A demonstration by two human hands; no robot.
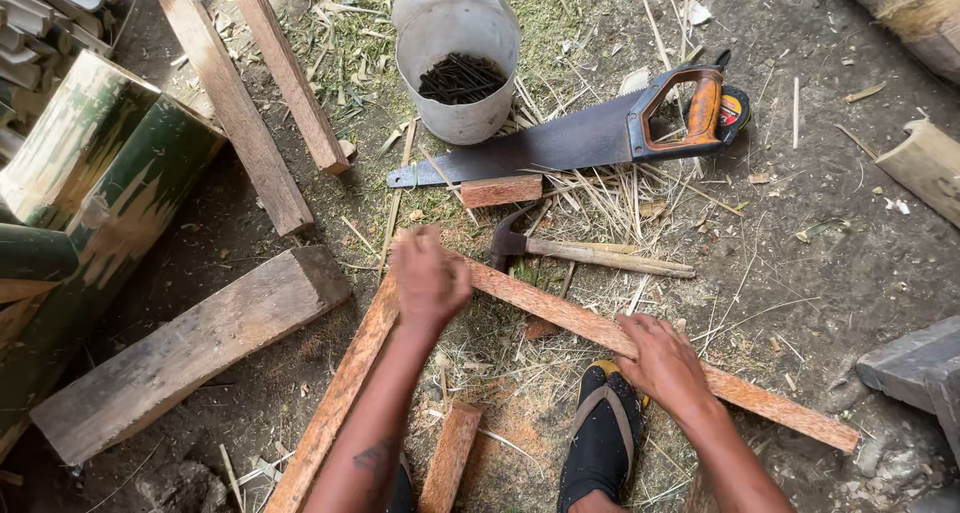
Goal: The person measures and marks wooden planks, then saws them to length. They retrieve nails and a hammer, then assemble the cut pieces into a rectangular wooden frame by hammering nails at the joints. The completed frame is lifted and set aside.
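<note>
Two reddish wooden slats are seen laid on the dirt floor [820, 273] so that their far ends meet in a corner near the middle of the scene. The left hand [428, 278] is held over that corner, its fingers curled in loosely; the hand is blurred, so whether anything is pinched in it cannot be told. The right hand [665, 361] is laid flat on the right slat [560, 313], fingers spread and pressing down on the wood, with nothing gripped. The left slat [340, 398] is run from the corner toward the near left. A foot in a black sandal [603, 438] is placed just near of the right slat, beside the right hand. Just beyond the corner a hammer [580, 251] with a wooden handle is laid on straw, and farther off a handsaw [590, 133] with an orange and black grip is rested partly on a small wooden block [500, 190]. A white plastic container [457, 58] filled with dark nails is stood at the far middle. To the left a thick plank [190, 348] and green bamboo pieces [90, 183] are seen.
</note>
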